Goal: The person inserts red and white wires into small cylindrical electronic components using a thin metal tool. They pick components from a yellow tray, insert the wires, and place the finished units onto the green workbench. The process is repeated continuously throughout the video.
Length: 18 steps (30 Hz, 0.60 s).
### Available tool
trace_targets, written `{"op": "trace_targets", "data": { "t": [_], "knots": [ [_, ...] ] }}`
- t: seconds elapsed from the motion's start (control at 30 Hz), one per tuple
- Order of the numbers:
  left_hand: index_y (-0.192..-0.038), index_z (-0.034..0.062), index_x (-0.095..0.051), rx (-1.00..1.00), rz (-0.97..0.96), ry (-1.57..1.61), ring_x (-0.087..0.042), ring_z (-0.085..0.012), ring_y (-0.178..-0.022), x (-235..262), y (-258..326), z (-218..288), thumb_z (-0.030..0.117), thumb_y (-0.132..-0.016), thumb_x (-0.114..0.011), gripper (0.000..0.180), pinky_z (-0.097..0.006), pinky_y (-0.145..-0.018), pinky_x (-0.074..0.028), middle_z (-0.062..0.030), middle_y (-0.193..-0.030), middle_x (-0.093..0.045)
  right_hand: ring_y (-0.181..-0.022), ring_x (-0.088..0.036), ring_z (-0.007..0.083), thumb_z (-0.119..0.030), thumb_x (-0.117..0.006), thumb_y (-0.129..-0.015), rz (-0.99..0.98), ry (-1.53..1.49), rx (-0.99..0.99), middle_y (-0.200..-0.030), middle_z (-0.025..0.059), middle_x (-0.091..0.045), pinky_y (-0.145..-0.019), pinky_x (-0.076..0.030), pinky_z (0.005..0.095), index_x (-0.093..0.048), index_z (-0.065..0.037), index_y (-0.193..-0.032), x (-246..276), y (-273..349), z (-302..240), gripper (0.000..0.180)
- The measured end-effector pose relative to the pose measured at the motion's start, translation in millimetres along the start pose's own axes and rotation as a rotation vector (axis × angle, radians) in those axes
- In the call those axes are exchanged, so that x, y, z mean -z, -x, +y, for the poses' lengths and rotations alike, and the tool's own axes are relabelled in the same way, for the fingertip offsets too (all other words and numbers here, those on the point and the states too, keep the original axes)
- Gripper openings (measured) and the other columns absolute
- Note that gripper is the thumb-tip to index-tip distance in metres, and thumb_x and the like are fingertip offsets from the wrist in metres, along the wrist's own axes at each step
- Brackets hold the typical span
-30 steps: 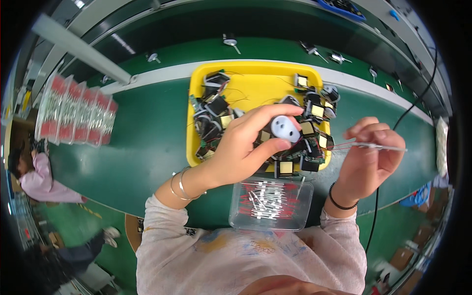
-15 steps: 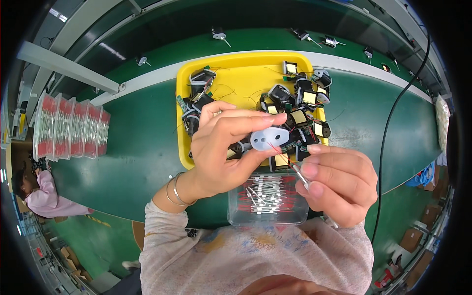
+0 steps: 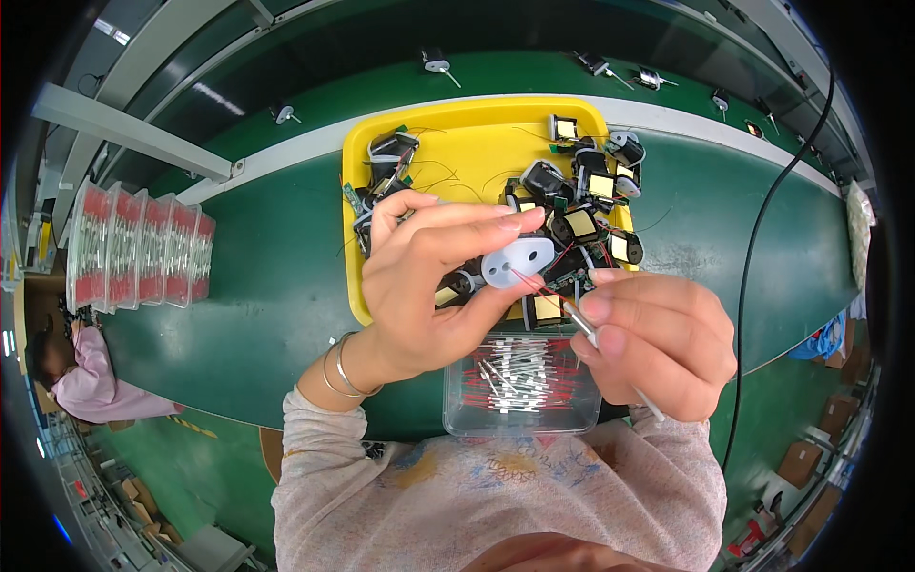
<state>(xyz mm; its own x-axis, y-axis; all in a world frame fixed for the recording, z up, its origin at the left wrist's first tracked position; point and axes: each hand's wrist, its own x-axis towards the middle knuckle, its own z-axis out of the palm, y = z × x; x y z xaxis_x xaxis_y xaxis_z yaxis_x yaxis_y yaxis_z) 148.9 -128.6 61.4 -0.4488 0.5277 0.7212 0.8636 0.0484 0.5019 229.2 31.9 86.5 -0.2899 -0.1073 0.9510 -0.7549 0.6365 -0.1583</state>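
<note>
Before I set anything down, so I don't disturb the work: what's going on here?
A person's left hand holds a rounded white plastic piece with holes, over a yellow plastic tray of black parts. Their right hand pinches a slim whitish rod, its red wires extending toward those holes; whether they enter is too small to tell. A clear plastic box of similar rods sits nearer the person's body.

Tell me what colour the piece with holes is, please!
The piece with holes in the left hand is bluish white, best seen in the head view.
</note>
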Motion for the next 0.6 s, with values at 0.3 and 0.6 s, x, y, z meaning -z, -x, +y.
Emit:
{"op": "trace_targets", "data": {
  "t": [0.3, 0.6],
  "knots": [
    [-0.091, 0.0075, -0.056, -0.014, 0.067, -0.15, -0.058, -0.0127, -0.09, -3.5, -1.4, 0.3, 0.014, -0.066, -0.073, 0.032, -0.033, -0.082, -0.032, -0.0019, -0.093, -0.067, -0.058, -0.06, 0.0212, -0.003, -0.068, -0.056, -0.03, 0.081, -0.068, -0.07, 0.0123, -0.061, -0.051, -0.052, 0.0265, -0.062, 0.004, -0.076, 1.9, -2.2, 0.1, 0.021],
    [-0.091, 0.0081, -0.056, -0.025, 0.035, -0.242, -0.058, -0.013, -0.092, -1.4, -0.9, 0.7, 0.016, -0.066, -0.074, 0.032, -0.033, -0.084, -0.031, -0.0017, -0.092, -0.067, -0.065, -0.062, 0.0243, 0.005, -0.072, -0.056, -0.174, 0.08, -0.083, -0.079, 0.0133, -0.061, -0.056, -0.055, 0.0305, -0.056, 0.001, -0.084, 7.4, -0.2, -1.3, 0.033]
  ]
}}
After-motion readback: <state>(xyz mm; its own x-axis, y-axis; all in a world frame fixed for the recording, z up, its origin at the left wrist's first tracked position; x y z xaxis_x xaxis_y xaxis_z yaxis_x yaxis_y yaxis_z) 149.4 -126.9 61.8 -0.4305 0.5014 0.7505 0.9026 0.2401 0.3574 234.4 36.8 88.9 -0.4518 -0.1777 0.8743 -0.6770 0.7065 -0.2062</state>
